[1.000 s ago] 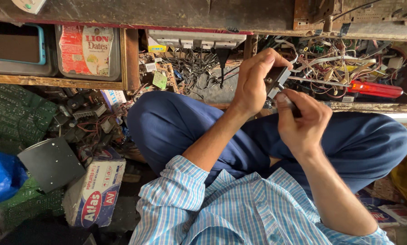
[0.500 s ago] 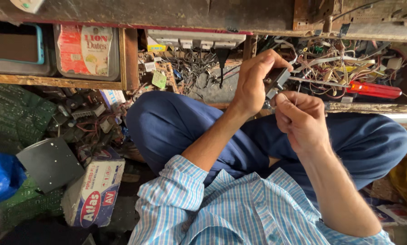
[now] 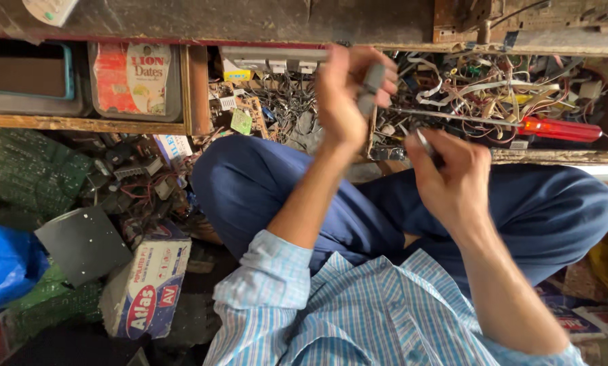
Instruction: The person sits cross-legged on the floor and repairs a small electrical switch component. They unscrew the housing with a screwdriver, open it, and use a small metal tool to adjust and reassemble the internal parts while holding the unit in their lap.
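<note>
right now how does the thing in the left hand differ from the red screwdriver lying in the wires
The small grey part is held up in the left hand; the red-handled screwdriver lies untouched across the tangle of wires. The grey part is short and stubby; the screwdriver is long, with a thin metal shaft. The part is dull grey, the screwdriver's handle bright red. Both sit at the cluttered workbench edge.

Glossy red plastic screwdriver handle [image 3: 560, 129], rough worn wooden shelf [image 3: 80, 124], matt cardboard box [image 3: 146, 288], striped cloth sleeve [image 3: 271, 281].
</note>
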Demonstrator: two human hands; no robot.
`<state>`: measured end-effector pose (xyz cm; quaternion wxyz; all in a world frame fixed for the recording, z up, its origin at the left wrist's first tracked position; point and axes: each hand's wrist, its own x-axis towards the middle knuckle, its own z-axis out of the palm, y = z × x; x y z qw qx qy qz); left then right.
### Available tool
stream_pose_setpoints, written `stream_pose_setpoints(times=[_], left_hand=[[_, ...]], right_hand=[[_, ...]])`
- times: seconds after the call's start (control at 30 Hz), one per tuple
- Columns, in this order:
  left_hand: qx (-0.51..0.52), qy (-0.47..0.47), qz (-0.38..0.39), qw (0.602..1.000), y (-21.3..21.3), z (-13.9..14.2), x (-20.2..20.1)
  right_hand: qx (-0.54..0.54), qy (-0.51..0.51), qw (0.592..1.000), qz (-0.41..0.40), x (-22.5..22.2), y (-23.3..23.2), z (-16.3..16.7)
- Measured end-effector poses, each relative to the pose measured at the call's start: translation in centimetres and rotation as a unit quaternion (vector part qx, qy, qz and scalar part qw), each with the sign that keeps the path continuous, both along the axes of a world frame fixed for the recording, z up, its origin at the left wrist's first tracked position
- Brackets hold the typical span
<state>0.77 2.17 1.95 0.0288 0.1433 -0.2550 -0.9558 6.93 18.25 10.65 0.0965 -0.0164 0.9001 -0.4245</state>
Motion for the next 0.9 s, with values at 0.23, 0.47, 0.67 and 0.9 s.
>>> stream_pose_setpoints(times=[0.23,0.47,0.67,0.9], left_hand=[[0.164,-0.062,-0.101,0.979,0.6,1.3,2.4],[0.265,-0.170,-0.087,0.945,2.5,-0.1,4.2],[0.288,-0.208,-0.102,0.929,4.0,0.4,5.1],[0.324,-0.187,-0.115,0.920,4.9,1.8,5.7]], right_hand=[[-0.386,-0.196,0.893,-0.123,2.1,2.4,0.7],[-0.437,-0.230,0.865,-0.091,2.8,2.7,0.9],[-0.287,-0.130,0.942,-0.117,3.8,2.4,1.5],[-0.180,0.012,0.980,-0.090,5.2,2.8,1.5]])
